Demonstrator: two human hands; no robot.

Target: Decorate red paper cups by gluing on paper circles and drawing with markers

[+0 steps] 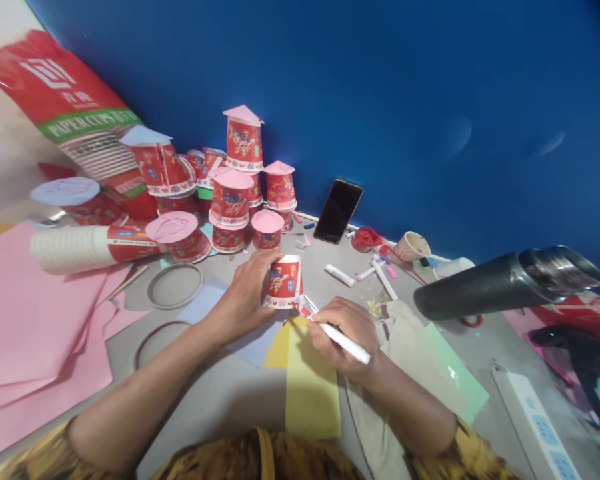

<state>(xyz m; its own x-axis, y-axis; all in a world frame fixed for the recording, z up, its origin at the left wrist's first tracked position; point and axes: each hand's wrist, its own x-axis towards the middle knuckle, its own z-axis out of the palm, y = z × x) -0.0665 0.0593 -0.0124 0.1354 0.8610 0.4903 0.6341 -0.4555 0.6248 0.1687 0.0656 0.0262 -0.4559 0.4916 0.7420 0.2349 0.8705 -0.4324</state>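
My left hand [247, 287] is wrapped round a red printed paper cup [284, 283], held bottom up above the table. In my right hand [345, 327] is a slim white-handled craft knife [347, 343], its thin metal tip close to the cup's lower right rim. A small red-and-white strip [301, 309] of cup paper sticks out between the rim and my right fingers. Beneath the hands lie a yellow paper sheet [313, 393] and a bluish sheet [253, 347]. How far the cut goes is too small to make out.
Upside-down cups with pink paper roofs [233, 179] are stacked behind, near a sleeve of cups [73, 248] and pink sheets [40, 307]. A phone [339, 210] leans on the blue partition. To the right are a dark flask [480, 283], a glue stick [339, 275] and a power strip [533, 417].
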